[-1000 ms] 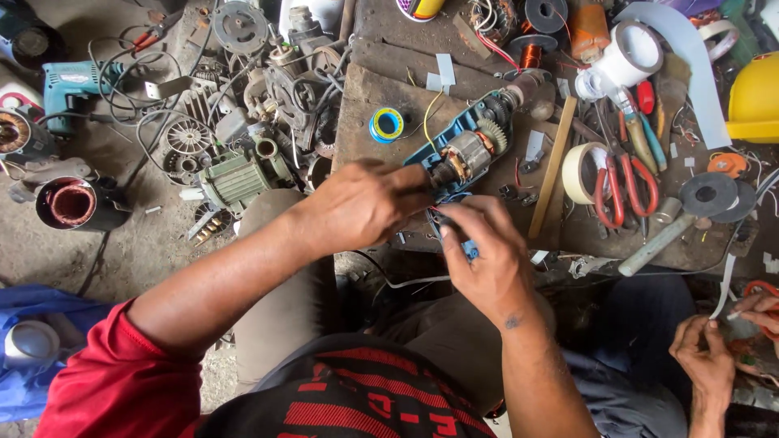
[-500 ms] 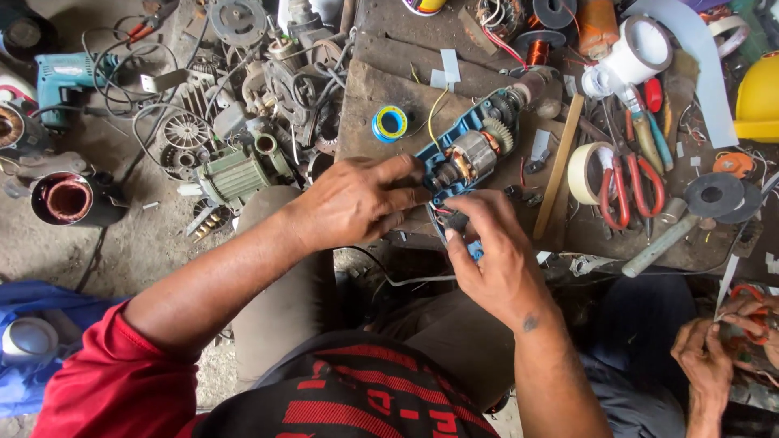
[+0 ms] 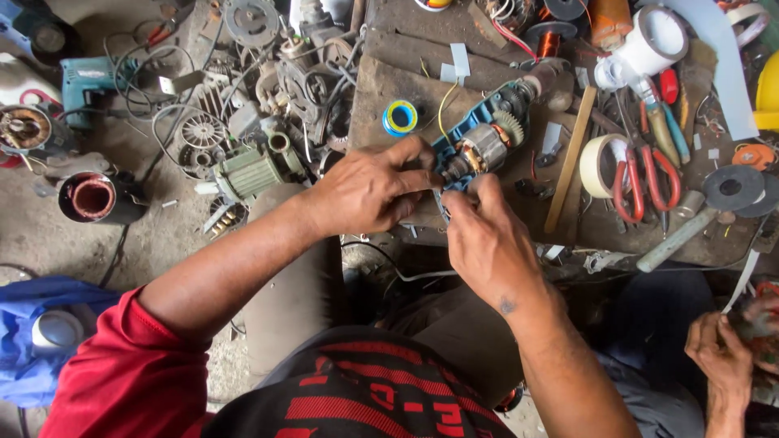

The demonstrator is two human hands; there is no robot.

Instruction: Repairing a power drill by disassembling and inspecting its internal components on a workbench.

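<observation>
A teal power tool point(image 3: 85, 81), a red-lined cylinder point(image 3: 91, 197) and a green motor point(image 3: 250, 172) are lying among scrap on the floor at left, within reach of the bench point(image 3: 389, 89). A person in red sleeves is bracing an opened blue drill point(image 3: 479, 144) with the left hand point(image 3: 369, 191), fingers clamped on its rear end so the exposed windings are facing up. The right hand point(image 3: 487, 239) is pinching, fingertips together, at the drill's near edge; what it is gripping cannot be made out. The drill is lying slantwise on the bench, beside a tape roll point(image 3: 400, 118). Red-handled snips point(image 3: 645, 174) are lying to its right. Another person's hand point(image 3: 718, 357) is working at lower right.
</observation>
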